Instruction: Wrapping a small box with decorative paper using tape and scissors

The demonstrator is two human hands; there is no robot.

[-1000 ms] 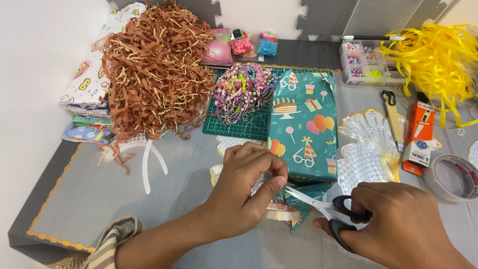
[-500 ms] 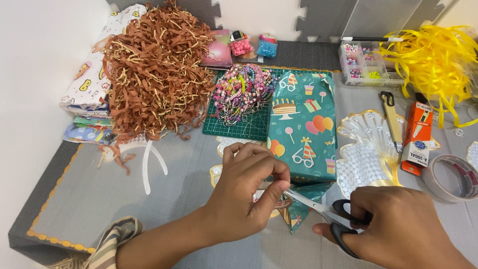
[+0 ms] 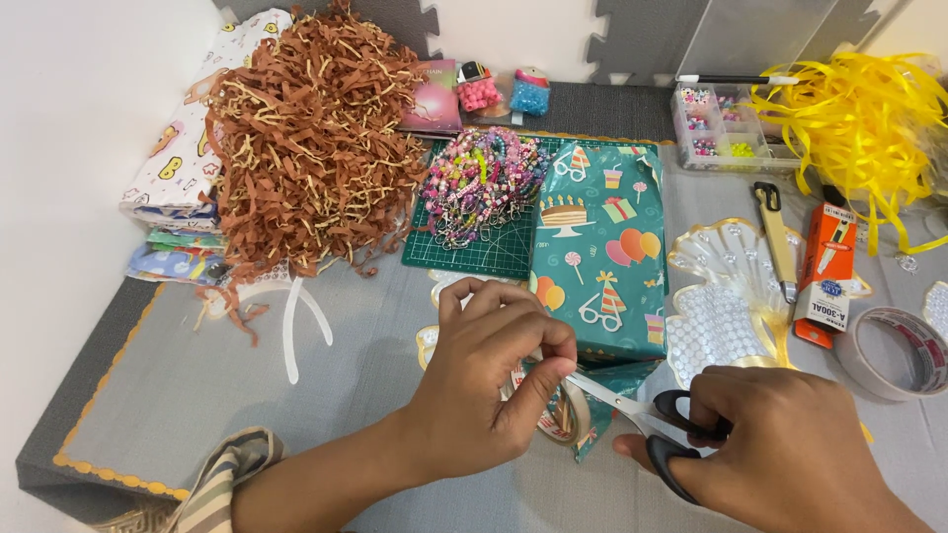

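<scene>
Tape roll, clear and upright, half hidden behind left hand.

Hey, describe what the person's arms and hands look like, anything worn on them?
Both are bare: the left hand and right hand show no gloves, rings, watch or bracelet in view. The forearms are uncovered too, no sleeves reaching them. A striped beige and grey cloth lies beneath the left forearm; whether it is clothing is unclear.
</scene>
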